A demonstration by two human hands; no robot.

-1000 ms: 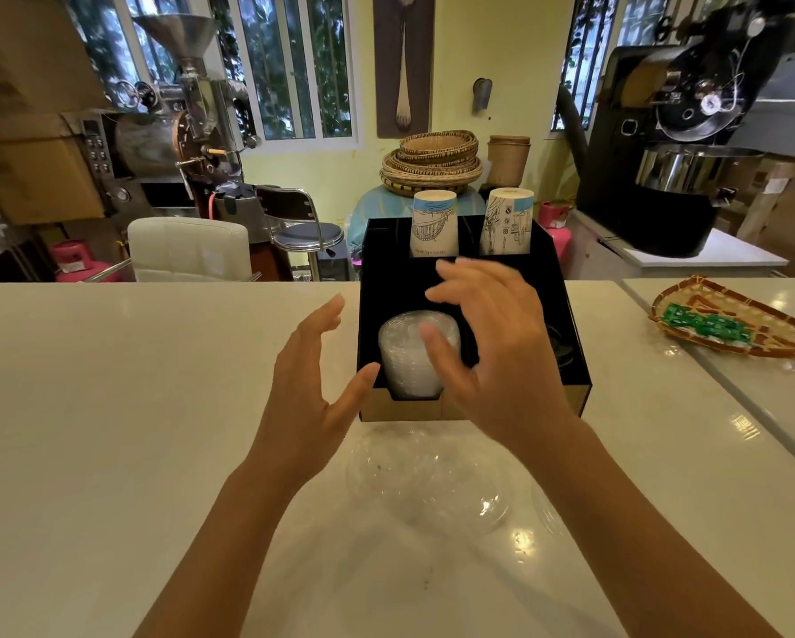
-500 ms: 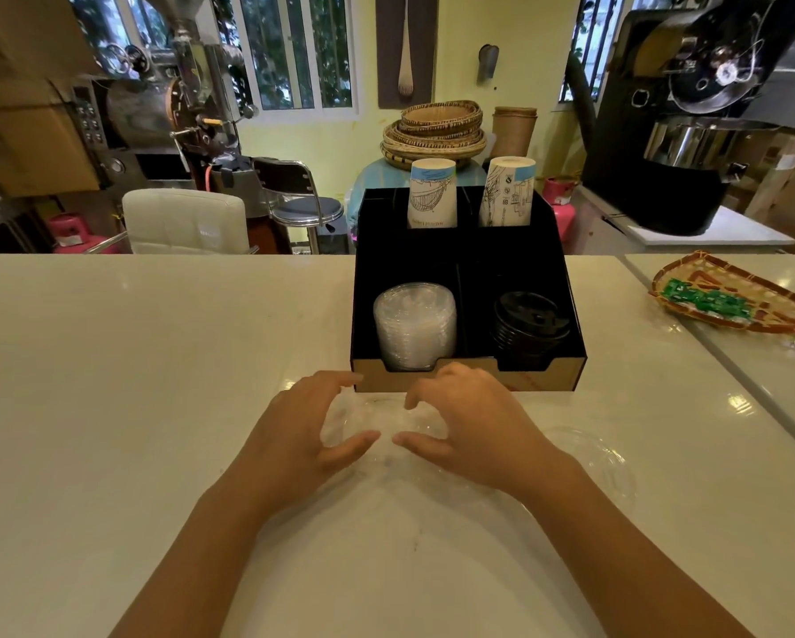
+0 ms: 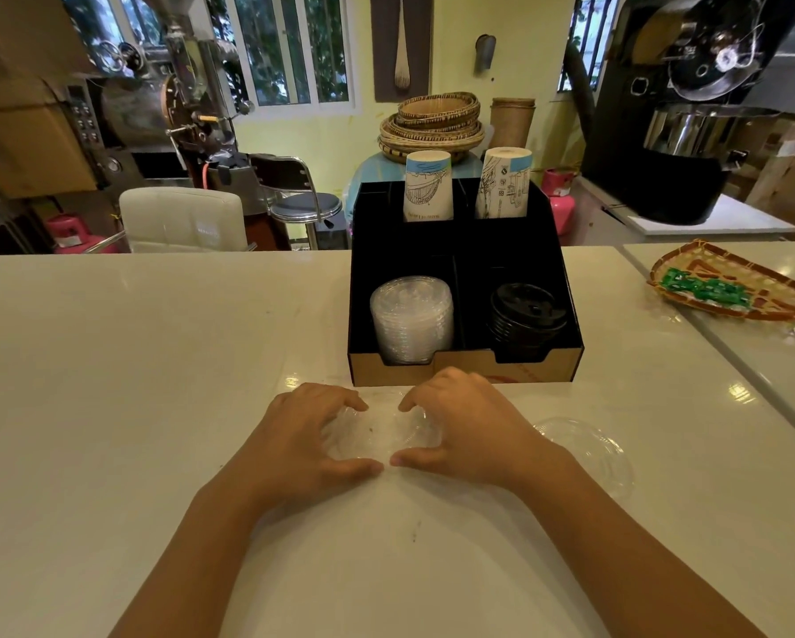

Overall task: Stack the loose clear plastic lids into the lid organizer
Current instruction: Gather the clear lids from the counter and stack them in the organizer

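- Since half a second ago, both hands closed tighter around the clear lid (image 3: 381,430).
- Left hand (image 3: 303,442) and right hand (image 3: 469,430) clasp its opposite edges.
- The lid organizer (image 3: 464,368) stands directly ahead, just beyond the fingertips.

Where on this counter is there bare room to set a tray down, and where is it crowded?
The widest bare patch is the white counter left of the lid organizer and the left hand. The near strip between the forearms is also bare. It is crowded in front of the organizer, where both hands cup a clear lid, and beside the right hand, where another loose lid lies.
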